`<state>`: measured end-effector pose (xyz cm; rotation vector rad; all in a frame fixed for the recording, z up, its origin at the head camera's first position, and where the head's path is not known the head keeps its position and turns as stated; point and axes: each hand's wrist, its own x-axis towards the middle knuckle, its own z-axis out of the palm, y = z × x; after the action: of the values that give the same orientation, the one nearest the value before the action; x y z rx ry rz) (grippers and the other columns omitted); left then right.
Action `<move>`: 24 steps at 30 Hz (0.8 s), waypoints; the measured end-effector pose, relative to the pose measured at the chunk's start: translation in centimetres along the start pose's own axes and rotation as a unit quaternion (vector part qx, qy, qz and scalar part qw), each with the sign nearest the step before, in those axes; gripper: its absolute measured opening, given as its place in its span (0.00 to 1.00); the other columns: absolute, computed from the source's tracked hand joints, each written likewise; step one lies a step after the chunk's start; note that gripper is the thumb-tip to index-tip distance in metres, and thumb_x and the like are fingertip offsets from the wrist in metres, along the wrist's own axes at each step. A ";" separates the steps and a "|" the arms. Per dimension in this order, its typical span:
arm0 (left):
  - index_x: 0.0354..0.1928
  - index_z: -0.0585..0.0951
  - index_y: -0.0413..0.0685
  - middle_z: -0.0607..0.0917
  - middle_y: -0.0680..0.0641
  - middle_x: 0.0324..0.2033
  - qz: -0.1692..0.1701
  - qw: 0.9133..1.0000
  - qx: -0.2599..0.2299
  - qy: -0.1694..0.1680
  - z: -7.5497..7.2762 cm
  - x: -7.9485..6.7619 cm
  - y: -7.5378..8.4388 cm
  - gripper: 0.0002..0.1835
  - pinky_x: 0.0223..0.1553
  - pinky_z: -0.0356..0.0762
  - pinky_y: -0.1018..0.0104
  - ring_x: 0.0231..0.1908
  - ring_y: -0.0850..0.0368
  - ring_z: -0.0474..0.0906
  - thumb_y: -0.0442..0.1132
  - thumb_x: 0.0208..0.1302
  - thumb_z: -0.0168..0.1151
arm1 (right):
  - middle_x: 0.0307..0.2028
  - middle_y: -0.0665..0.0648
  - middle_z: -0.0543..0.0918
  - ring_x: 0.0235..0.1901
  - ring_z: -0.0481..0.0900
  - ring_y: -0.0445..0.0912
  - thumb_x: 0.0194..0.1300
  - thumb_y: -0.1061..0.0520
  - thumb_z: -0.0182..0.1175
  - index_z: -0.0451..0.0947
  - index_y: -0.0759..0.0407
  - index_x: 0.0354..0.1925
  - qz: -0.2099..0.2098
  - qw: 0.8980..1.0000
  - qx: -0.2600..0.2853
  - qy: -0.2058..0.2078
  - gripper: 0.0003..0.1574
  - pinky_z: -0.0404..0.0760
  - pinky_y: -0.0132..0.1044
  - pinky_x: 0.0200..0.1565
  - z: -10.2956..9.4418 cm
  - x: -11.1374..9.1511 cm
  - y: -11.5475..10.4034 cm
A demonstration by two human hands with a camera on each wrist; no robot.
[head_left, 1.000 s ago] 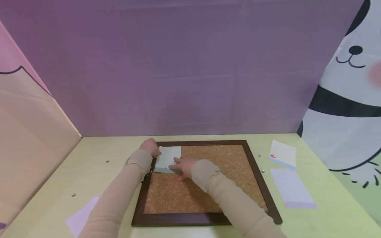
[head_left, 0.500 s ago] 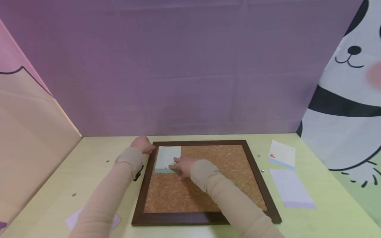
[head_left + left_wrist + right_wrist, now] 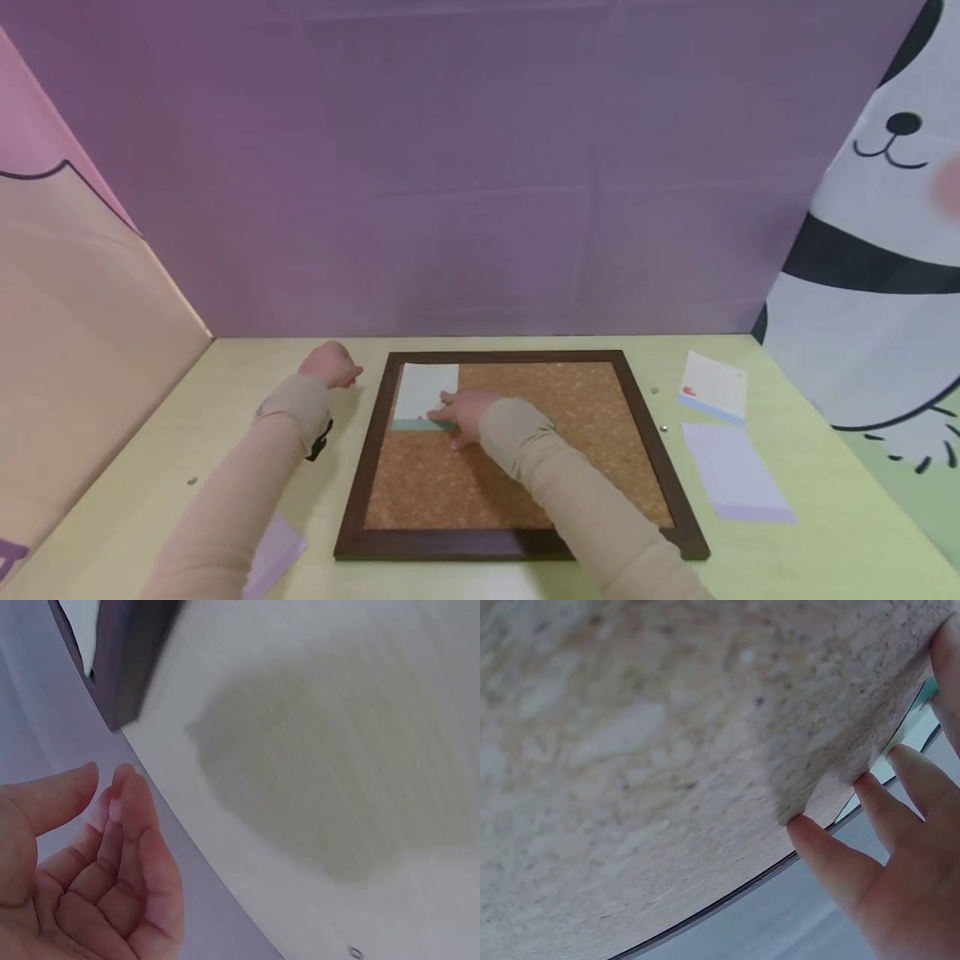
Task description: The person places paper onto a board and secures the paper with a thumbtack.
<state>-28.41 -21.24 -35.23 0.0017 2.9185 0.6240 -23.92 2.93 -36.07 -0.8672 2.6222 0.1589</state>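
So, where is the sheet point(image 3: 423, 396), and which step is in hand?

Sheet lies in the far left corner of the cork panel point(image 3: 510, 492), just inside the frame point(image 3: 450, 546). Judged step: positioning. No fastener is visible on it, though the right hand point(image 3: 474, 414) covers part of its right side.

State of the hands?

Right: fingers spread, some tips on the sheet, others on the cork. Left hand point(image 3: 328, 365): over the table point(image 3: 750, 567), left of the frame; fingers loosely curled, thumb apart, nothing visible between them.

Next move?

Probably calls for a small metallic piece point(image 3: 355, 952) picked up by the left, the right keeping the paper flat.

Materials?

Sheet: thin white paper, pale green strip along its near edge. Cork: granular, mottled brown. Frame: dark, straight-sided, likely wood. Table: pale, faintly grained. Farther right, a blue-edged sheet point(image 3: 716, 385) and a lilac sheet point(image 3: 737, 471), both flat.
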 end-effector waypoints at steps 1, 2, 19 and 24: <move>0.27 0.82 0.38 0.85 0.45 0.24 -0.003 1.000 -0.003 0.002 -0.1 0.1 -0.5 0.15 0.40 0.76 0.55 0.28 0.53 0.79 0.40 0.65 0.54 | 0.73 0.50 0.53 0.71 0.56 0.48 0.60 0.45 0.61 0.59 0.38 0.69 0.002 1.000 -0.002 -0.001 0.41 0.58 0.40 0.69 0.0 0.0 0.0; 0.26 0.82 0.38 0.85 0.45 0.24 -0.006 1.000 -0.004 0.004 -0.1 0.1 -0.8 0.15 0.39 0.76 0.56 0.28 0.54 0.78 0.40 0.65 0.54 | 0.73 0.49 0.53 0.71 0.56 0.48 0.60 0.45 0.61 0.59 0.37 0.69 0.005 1.000 -0.004 -0.001 0.41 0.58 0.40 0.69 0.0 0.0 0.1; 0.29 0.79 0.35 0.82 0.43 0.25 -0.012 0.999 -0.027 0.021 -1.9 -0.2 -4.4 0.15 0.35 0.72 0.57 0.28 0.53 0.73 0.40 0.66 0.51 | 0.73 0.51 0.55 0.71 0.55 0.49 0.59 0.48 0.63 0.60 0.40 0.69 0.001 1.000 0.010 0.014 0.42 0.56 0.39 0.70 -0.5 -0.2 -0.4; 0.33 0.79 0.31 0.83 0.38 0.28 -0.027 0.999 -0.023 0.021 -2.0 -0.5 -5.3 0.15 0.41 0.75 0.49 0.32 0.46 0.77 0.39 0.65 0.50 | 0.73 0.49 0.54 0.71 0.54 0.47 0.58 0.48 0.64 0.60 0.38 0.69 0.008 1.000 0.020 0.009 0.42 0.57 0.37 0.69 -0.4 -0.2 -0.4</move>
<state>-28.08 -26.92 -35.47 -0.0954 2.9320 0.6907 -23.60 2.63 -35.62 -0.8372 2.6396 0.1028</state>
